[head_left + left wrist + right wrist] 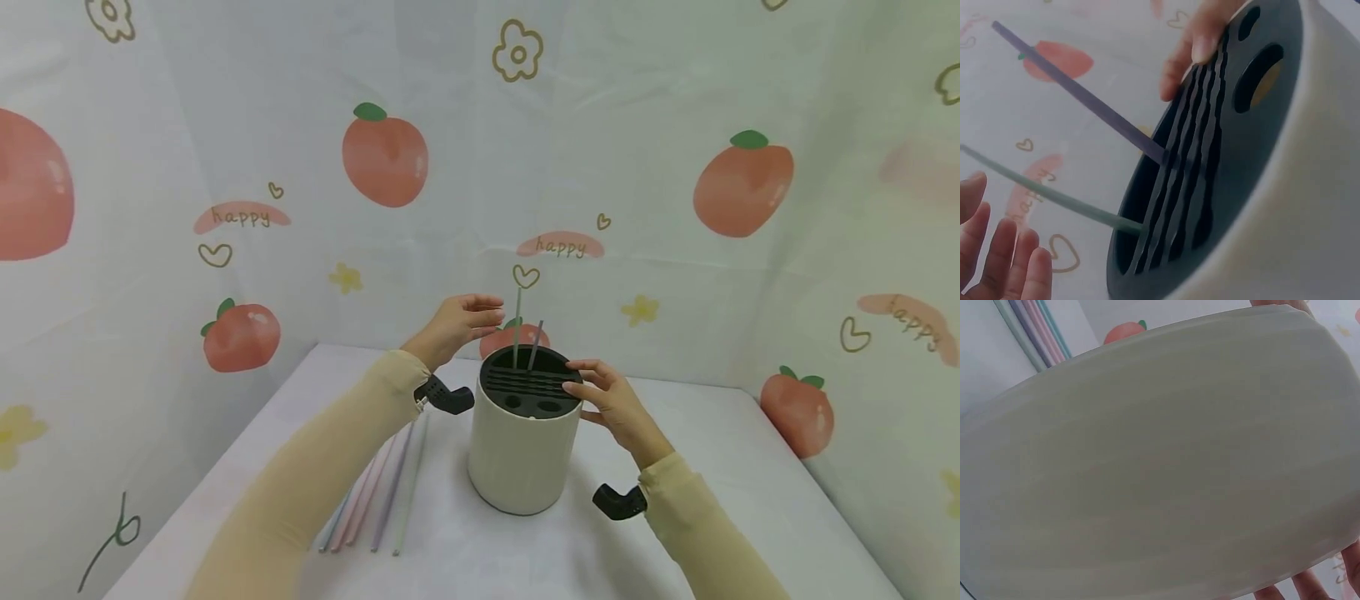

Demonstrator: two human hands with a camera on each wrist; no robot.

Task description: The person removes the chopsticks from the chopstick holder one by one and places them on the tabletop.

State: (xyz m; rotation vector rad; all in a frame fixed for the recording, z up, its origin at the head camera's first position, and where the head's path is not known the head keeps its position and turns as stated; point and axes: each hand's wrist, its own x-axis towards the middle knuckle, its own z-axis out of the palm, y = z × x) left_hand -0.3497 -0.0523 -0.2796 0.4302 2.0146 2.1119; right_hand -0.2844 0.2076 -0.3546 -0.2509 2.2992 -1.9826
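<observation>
A white cylindrical knife block [517, 458] stands upright, its black top [1244, 162] cut with wavy slots and round holes. A green straw [517, 321] and a purple straw [537, 340] stick up out of the large opening at the back of that top. My left hand [461, 325] hovers just left of the green straw, fingers loosely extended and apart from it in the head view. My right hand [611, 404] holds the block's right rim, thumb over the black top and other fingers along the outer wall.
Several pastel straws [386, 492] in blue, pink, purple and green lie side by side on the white table [675, 517], left of the block. A patterned cloth [600, 108] hangs behind and along the sides.
</observation>
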